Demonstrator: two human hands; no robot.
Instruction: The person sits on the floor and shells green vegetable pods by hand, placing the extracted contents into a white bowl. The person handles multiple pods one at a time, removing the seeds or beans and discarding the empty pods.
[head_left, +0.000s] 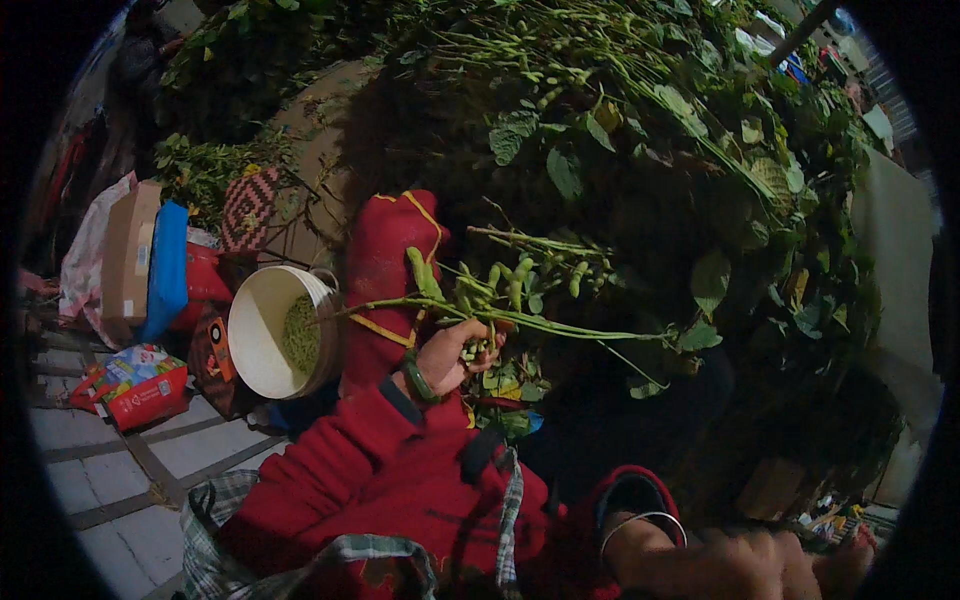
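My left hand (446, 356), with a green bangle at the wrist, is curled around several green bean pods (472, 349). A leafy green bean stalk (570, 328) crosses just above its thumb, with plump pods (517, 281) hanging along it. Whether the fingers also grip this stalk is unclear. A second podded stem (540, 241) lies beyond it. Far down at the lower right, my right hand (735, 566) wears a silver bangle; it is motion-blurred, and its fingers seem bent. I cannot tell if anything is in them.
A white bucket (247, 330) partly filled with green pods stands tilted to my left. Beside it are a blue container (166, 262), a cardboard box (129, 255) and a red printed bag (139, 382) on the paving. A large heap of bean plants (637, 82) spreads ahead.
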